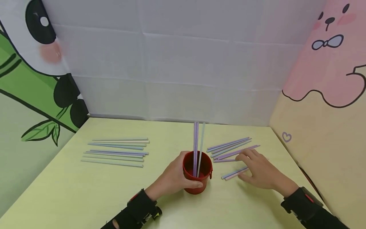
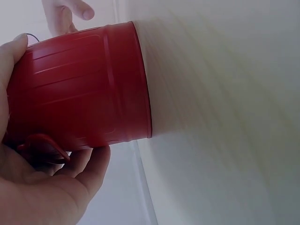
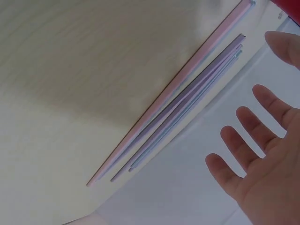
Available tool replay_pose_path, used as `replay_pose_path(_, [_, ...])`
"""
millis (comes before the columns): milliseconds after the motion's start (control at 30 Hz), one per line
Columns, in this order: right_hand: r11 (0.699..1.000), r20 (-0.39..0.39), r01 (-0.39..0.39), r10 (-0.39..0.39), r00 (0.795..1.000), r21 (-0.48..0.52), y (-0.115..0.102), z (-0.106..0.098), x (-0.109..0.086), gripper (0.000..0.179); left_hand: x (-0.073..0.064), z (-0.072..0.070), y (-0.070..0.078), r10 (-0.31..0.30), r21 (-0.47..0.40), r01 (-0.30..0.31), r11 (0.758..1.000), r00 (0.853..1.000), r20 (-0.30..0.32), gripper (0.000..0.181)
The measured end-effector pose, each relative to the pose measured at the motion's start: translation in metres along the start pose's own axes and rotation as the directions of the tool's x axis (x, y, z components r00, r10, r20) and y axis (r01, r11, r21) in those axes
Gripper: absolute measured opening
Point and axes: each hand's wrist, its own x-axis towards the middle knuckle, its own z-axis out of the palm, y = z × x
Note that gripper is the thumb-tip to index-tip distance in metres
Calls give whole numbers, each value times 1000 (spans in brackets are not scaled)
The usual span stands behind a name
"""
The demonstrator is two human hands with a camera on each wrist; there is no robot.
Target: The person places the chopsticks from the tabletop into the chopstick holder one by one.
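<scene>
My left hand grips a small red metal bucket, thumb across its front and fingers round the far side. Two purple straws and a pale blue straw stand in the bucket. The left wrist view shows the bucket's ribbed side with fingers curled about it. Over the right-hand straws hovers my right hand. In the right wrist view its fingers are spread, apart from the straws. A pink and blue pair lies nearest me, beneath that hand.
On the left of the pale yellow table lies a group of several straws, roughly parallel. A white cloth-like panel stands behind the table. Walls with cartoon pictures flank it on the left and right.
</scene>
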Motion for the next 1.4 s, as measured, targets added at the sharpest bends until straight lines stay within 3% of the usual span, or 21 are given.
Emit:
replay_pose_path(267, [997,52,-64,62,997,40,8,8,-15,47,2,1,2,22,4,-22,1000,1000,6,92])
replay_pose_path(433, [996,90,-65,60,994,58,13,14,-21,48,1,0,1,19,22,-19,1000,1000,0,93])
replay_pose_path(800, [997,75,-15,9,997,78,16,25,-32,39,-1,-3,1,24,17,-24,1000,1000,-10,93])
replay_pose_path(1100, [999,62,27,-29,998,48,16,22,-34,28,-1,-1,0,33,21,-33,999,999,-4,93])
replay_pose_path(1400, [979,48,120,-129,990,166,17,18,-33,32,0,0,-1,36,5,-36,999,999,2,92])
